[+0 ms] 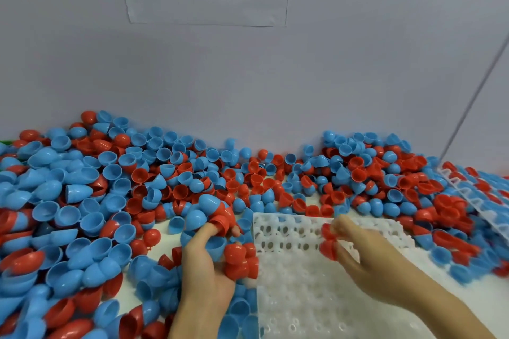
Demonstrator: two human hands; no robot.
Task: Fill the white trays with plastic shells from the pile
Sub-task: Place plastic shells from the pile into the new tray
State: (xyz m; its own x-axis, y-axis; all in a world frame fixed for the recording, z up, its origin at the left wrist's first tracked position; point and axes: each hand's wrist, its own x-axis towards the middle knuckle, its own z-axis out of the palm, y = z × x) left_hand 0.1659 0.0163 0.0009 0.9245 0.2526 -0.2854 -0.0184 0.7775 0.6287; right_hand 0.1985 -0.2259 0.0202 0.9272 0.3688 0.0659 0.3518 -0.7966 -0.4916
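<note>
The right hand (pixel 366 253) pinches a red shell (pixel 329 239) in curled fingers over the white tray (pixel 316 292). The left hand (pixel 205 261) grips a clutch of red and blue shells (pixel 220 231) just beside the tray's edge. The tray's sockets look unfilled (blur hides detail), so nearly all remains. The pile (pixel 110 187) surrounds it; a second tray (pixel 468 195) lies right, holding shells.
</note>
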